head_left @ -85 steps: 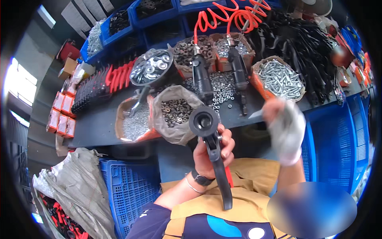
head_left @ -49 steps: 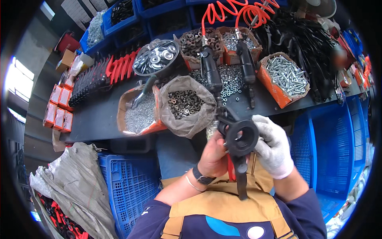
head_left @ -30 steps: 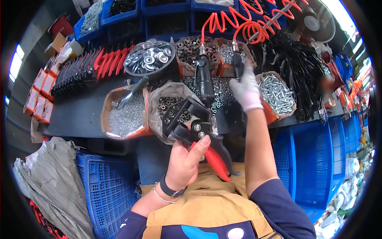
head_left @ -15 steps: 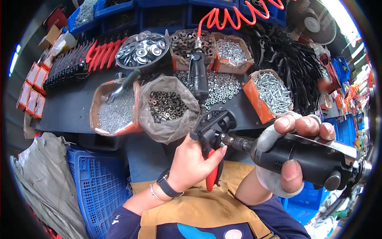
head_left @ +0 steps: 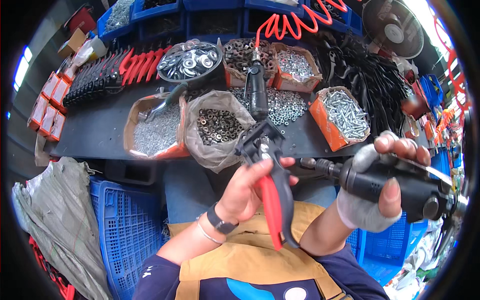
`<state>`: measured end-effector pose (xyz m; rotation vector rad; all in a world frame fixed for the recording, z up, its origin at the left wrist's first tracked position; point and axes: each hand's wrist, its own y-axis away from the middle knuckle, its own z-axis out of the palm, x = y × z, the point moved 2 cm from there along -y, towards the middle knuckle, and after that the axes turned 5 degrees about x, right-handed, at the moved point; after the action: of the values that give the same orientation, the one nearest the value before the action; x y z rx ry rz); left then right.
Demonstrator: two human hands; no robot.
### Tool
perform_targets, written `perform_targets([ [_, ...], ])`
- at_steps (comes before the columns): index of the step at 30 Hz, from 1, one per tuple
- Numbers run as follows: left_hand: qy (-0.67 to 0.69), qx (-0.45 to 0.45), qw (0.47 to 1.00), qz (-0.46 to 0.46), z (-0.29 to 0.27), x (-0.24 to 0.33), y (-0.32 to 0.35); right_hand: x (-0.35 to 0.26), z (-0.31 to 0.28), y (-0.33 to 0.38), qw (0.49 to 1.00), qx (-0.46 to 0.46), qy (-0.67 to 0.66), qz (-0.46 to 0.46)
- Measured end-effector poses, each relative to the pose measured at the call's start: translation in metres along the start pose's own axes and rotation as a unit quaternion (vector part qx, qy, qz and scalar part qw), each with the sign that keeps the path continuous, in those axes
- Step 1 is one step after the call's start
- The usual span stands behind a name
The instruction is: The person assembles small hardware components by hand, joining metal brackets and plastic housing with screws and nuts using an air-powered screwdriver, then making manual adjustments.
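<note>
My left hand [head_left: 245,192] grips a black-and-red two-handled hand tool [head_left: 272,200], its fingers round the handles just below the wide black head. The red handle and the black handle point down towards my apron. In my right hand [head_left: 372,197], which wears a partial white glove, lies a black air screwdriver [head_left: 395,182]. Its bit end points left at the hand tool, with a gap between them. Beyond the tool's head a second black air screwdriver [head_left: 258,90] hangs upright from a red coiled hose [head_left: 295,27].
On the dark bench [head_left: 95,137] stand a box of small screws [head_left: 157,132], a bag of dark nuts [head_left: 217,125], a bowl of washers [head_left: 190,62] and a box of bolts [head_left: 345,115]. Loose nuts [head_left: 285,107] lie between. Blue crates [head_left: 127,235] flank my lap.
The air screwdriver in my right hand has moved right, off the hand tool. My left hand has turned the hand tool, so both handles now show. The view has shifted slightly.
</note>
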<state>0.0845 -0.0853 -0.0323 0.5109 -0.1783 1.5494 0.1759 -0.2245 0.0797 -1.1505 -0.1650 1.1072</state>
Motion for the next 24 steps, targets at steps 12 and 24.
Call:
perform_targets([
  [12, -0.125, 0.024, 0.990, 0.061, 0.016, 0.037, -0.089, 0.092, -0.028, -0.001, 0.996, 0.013, 0.092, 0.018],
  [24, -0.284, 0.109, 0.940, 0.152, 0.016, 0.065, -0.067, 0.113, -0.070, 0.007, 0.984, 0.015, 0.158, 0.080],
])
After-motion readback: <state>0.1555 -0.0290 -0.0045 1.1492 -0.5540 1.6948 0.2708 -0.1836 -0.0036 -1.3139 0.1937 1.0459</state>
